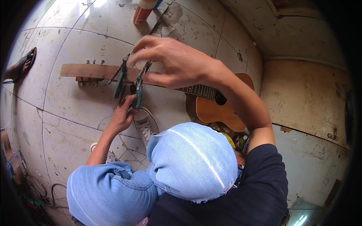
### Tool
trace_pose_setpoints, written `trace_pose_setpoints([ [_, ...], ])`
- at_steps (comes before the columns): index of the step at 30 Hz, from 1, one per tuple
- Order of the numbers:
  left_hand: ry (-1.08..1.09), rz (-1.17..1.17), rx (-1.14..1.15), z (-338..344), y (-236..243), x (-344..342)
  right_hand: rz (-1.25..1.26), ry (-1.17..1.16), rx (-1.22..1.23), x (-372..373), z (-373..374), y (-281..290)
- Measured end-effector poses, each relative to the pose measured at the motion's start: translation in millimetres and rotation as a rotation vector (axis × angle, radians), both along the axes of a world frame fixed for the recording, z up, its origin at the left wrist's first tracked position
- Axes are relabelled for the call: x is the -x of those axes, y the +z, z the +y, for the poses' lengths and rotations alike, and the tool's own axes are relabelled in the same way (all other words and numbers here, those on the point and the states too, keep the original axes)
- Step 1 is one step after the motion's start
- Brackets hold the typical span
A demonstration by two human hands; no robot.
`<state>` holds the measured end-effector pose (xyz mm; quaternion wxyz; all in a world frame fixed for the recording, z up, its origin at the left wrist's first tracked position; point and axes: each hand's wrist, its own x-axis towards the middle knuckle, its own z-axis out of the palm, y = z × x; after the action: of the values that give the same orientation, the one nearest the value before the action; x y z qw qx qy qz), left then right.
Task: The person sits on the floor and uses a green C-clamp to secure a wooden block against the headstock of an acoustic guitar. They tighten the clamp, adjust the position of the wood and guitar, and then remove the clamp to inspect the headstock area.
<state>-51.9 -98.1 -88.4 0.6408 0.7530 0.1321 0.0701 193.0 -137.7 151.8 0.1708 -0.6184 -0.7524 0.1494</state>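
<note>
An acoustic guitar lies with its neck pointing left. Along the neck and head runs a wooden strip, and two green C-clamps stand side by side across it. My left hand has its fingers closed on the lower end of the nearer-right clamp. The other clamp sits just to its left. Over the clamps' top ends arches my right hand, slightly blurred, fingers curved and spread apart. Its thumb is close to the right clamp's top; whether it touches cannot be made out.
A red and white container stands on the tiled floor at the far side. Another person's sandalled foot is at the left. Cables and tools lie at lower left. A wooden panel borders the right side.
</note>
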Motion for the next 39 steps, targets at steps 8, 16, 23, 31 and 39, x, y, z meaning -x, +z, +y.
trace_pose_setpoints([
  [8, 0.023, -0.002, -0.053, 0, -10, 4, -0.035, -0.493, 0.42, 25, -4, 7],
  [16, 0.011, 0.047, -0.033, -1, 1, 2, -0.04, -0.22, 0.264, 9, -4, 5],
  [23, 0.003, 0.06, -0.018, 1, 3, -1, -0.269, 0.059, 0.081, 4, 6, -4],
  [31, 0.015, -0.05, -0.091, 0, 1, 2, 0.04, -0.351, -0.091, 19, -10, -2],
  [39, 0.015, -0.073, -0.024, 1, 9, 2, 0.274, -0.692, 0.378, 37, -6, -9],
])
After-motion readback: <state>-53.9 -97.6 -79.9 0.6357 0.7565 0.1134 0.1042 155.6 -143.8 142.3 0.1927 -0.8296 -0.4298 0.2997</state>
